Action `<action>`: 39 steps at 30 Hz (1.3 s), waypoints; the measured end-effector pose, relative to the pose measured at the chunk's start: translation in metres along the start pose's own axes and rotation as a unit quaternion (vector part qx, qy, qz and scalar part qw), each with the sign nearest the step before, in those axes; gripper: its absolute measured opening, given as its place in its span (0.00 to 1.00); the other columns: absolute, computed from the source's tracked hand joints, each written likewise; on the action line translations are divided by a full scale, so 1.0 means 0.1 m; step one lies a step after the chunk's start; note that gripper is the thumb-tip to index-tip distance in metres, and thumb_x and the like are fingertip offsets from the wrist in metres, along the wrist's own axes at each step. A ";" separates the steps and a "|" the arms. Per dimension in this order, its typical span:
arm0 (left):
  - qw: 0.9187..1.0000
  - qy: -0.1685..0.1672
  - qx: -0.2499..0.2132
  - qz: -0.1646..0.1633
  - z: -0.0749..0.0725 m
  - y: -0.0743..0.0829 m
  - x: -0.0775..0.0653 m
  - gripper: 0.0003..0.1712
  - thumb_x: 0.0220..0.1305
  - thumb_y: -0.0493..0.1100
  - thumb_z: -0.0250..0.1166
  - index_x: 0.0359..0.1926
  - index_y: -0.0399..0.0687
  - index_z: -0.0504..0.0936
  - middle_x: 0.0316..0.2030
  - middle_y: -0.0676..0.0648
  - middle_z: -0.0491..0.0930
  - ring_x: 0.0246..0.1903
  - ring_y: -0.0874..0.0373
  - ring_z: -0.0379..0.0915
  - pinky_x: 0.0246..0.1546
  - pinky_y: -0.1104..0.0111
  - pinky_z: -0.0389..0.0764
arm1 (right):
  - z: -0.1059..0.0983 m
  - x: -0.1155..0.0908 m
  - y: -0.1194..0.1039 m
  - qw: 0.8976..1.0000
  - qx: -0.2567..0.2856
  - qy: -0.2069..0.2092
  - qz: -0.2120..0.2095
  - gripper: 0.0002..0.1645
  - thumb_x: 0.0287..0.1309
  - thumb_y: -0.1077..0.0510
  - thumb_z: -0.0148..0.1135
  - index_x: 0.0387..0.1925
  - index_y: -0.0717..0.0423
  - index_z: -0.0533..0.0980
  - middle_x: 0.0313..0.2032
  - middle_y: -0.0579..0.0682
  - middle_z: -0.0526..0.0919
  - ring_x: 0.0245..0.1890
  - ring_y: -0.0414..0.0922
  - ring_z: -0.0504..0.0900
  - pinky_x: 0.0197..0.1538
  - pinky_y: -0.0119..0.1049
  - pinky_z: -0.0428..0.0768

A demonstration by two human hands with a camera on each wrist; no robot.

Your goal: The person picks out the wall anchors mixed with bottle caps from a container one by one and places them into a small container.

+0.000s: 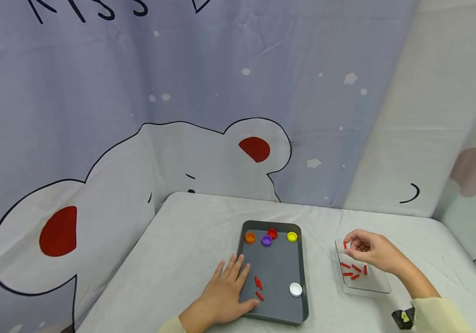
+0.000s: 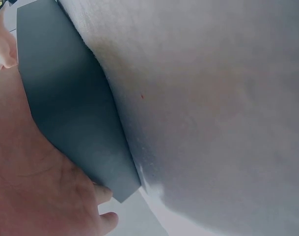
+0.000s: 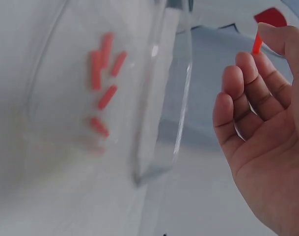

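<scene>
Between thumb and index finger, my right hand [image 1: 372,250] pinches a small red stick [image 3: 258,43] above a clear plastic box [image 1: 367,291]. Several more red sticks [image 1: 355,277] lie scattered inside that box. My left hand [image 1: 224,296] rests with spread, straight fingers on the left edge of a dark grey tray [image 1: 277,263]. In the left wrist view the tray's side wall [image 2: 75,93] runs along the palm. On the tray's floor, close to my left hand, lie 3 red sticks [image 1: 258,282].
Toward the tray's far end sit an orange cap [image 1: 250,237], a purple cap [image 1: 266,240], a red cap [image 1: 272,233] and a yellow cap [image 1: 292,237]. A white cap [image 1: 295,290] is near its front right. White cloth [image 1: 179,240] covers the table; a printed curtain [image 1: 204,69] hangs behind.
</scene>
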State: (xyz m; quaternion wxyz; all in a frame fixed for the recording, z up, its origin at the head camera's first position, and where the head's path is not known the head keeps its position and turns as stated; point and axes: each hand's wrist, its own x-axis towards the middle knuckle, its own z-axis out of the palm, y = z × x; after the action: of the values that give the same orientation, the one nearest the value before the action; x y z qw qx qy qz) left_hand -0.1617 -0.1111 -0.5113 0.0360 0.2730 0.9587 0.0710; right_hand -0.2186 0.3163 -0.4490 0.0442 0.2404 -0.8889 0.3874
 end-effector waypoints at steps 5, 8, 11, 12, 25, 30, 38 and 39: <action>1.000 0.004 0.001 0.001 0.02 -0.01 0.00 0.54 0.67 0.79 0.45 0.77 0.45 0.61 0.79 0.40 0.50 0.79 0.42 0.40 0.74 0.42 0.48 | -0.04 -0.07 0.12 1.000 -0.003 0.000 0.015 0.10 0.58 0.65 0.71 0.41 0.56 0.79 0.26 0.39 0.78 0.23 0.33 0.75 0.28 0.29 0.74; 1.000 0.006 0.005 0.000 0.04 -0.02 0.00 0.54 0.67 0.79 0.45 0.78 0.45 0.61 0.79 0.40 0.49 0.79 0.43 0.40 0.75 0.42 0.47 | -0.05 -0.08 0.17 1.000 -0.002 -0.002 0.018 0.10 0.58 0.66 0.70 0.42 0.57 0.79 0.26 0.40 0.78 0.24 0.33 0.76 0.28 0.29 0.74; 1.000 0.005 0.010 -0.003 0.06 -0.03 0.01 0.54 0.67 0.79 0.45 0.78 0.46 0.60 0.80 0.41 0.49 0.79 0.43 0.39 0.75 0.42 0.46 | -0.06 -0.08 0.21 1.000 -0.006 -0.010 0.021 0.10 0.59 0.66 0.69 0.43 0.58 0.79 0.26 0.40 0.78 0.24 0.33 0.76 0.28 0.29 0.73; 1.000 0.006 0.011 -0.003 0.07 -0.03 0.01 0.53 0.67 0.79 0.45 0.78 0.46 0.61 0.80 0.41 0.49 0.79 0.43 0.39 0.75 0.42 0.47 | -0.06 -0.07 0.22 1.000 -0.008 -0.012 0.024 0.11 0.59 0.66 0.69 0.43 0.59 0.79 0.27 0.39 0.78 0.24 0.33 0.76 0.28 0.29 0.73; 1.000 0.008 0.003 -0.004 0.09 -0.04 0.01 0.53 0.67 0.78 0.47 0.78 0.46 0.60 0.80 0.41 0.49 0.79 0.43 0.39 0.75 0.42 0.47 | 0.09 0.07 0.10 1.000 0.004 -0.027 0.014 0.12 0.61 0.64 0.68 0.47 0.60 0.79 0.28 0.40 0.78 0.25 0.33 0.75 0.29 0.29 0.75; 1.000 0.004 0.003 -0.005 0.07 -0.04 0.01 0.53 0.67 0.78 0.47 0.78 0.46 0.59 0.80 0.41 0.48 0.79 0.44 0.39 0.75 0.42 0.47 | 0.30 0.18 -0.09 0.999 0.016 -0.048 -0.008 0.12 0.62 0.60 0.70 0.47 0.54 0.79 0.28 0.40 0.78 0.24 0.33 0.74 0.28 0.29 0.75; 1.000 0.008 0.008 -0.007 0.07 -0.03 0.00 0.54 0.66 0.78 0.47 0.78 0.45 0.60 0.80 0.40 0.49 0.79 0.44 0.39 0.75 0.42 0.47 | 0.62 0.36 -0.29 0.997 0.032 -0.063 -0.039 0.14 0.60 0.58 0.72 0.47 0.52 0.80 0.28 0.39 0.79 0.25 0.34 0.75 0.29 0.30 0.76; 1.000 0.006 0.007 -0.008 0.07 -0.03 0.00 0.54 0.67 0.78 0.47 0.78 0.45 0.60 0.80 0.41 0.48 0.79 0.44 0.39 0.75 0.43 0.46 | 0.65 0.37 -0.32 0.996 0.035 -0.068 -0.042 0.14 0.60 0.58 0.72 0.47 0.52 0.80 0.28 0.39 0.79 0.26 0.34 0.75 0.30 0.30 0.77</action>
State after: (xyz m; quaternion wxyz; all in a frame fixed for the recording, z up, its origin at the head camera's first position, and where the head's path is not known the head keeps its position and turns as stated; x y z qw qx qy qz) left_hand -0.1625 -0.1124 -0.5185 0.0289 0.2648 0.9616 0.0661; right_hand -0.2295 0.2366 -0.4631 -0.0091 0.3045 -0.8649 0.3990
